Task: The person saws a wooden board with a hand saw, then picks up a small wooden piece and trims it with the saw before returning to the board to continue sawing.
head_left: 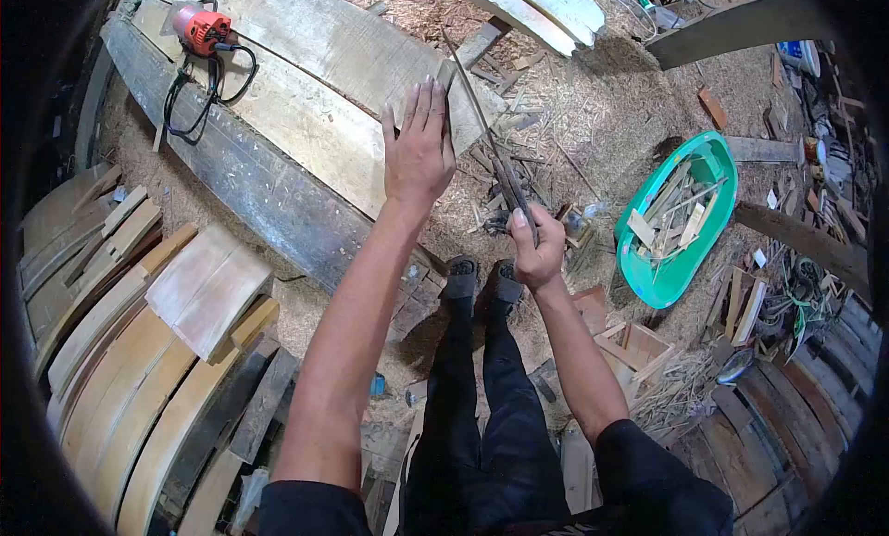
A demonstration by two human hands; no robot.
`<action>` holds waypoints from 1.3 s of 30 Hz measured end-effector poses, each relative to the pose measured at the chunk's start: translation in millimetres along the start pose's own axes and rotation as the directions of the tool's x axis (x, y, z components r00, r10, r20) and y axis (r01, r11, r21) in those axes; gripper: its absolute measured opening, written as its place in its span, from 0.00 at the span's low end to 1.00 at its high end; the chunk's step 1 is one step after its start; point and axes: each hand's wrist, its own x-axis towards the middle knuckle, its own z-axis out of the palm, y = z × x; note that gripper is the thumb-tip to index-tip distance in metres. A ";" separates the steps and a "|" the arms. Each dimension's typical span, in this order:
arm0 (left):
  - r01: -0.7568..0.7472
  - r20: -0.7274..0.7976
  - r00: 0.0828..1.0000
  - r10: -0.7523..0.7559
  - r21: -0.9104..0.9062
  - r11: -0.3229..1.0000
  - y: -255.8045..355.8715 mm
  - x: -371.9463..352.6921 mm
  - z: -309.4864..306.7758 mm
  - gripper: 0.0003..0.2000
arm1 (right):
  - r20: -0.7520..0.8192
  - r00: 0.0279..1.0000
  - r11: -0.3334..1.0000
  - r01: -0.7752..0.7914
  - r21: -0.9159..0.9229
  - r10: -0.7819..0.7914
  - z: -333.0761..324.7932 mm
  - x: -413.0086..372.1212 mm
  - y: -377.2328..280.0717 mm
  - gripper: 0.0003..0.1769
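My left hand (419, 151) lies flat on the end of a wide pale board (361, 59), fingers stretched out and together. My right hand (537, 244) is closed round the dark grip of a long, thin-bladed hand tool (486, 124). Its narrow blade points forward and a little left, passing close by the board's end and my left fingertips. From this angle the blade shows almost edge-on, so I cannot tell whether it is a saw or a knife. A second long plank (269, 110) lies beside the wide board, over a dark, weathered timber (241, 179).
An orange power tool (201, 28) with a black cord rests on the planks. To the right, a green plastic tub (632, 265) holds wood scraps. Curved timbers (153, 388) are stacked at left. Wood shavings and offcuts cover the floor around my feet, near an open wooden box (648, 351).
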 end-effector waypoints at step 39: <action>-0.278 0.234 0.924 0.301 -0.125 0.952 -11.2 -16.9 -27.9 0.32 | -0.206 0.972 0.988 -0.088 0.125 0.112 44.2 -75.0 1.1 0.19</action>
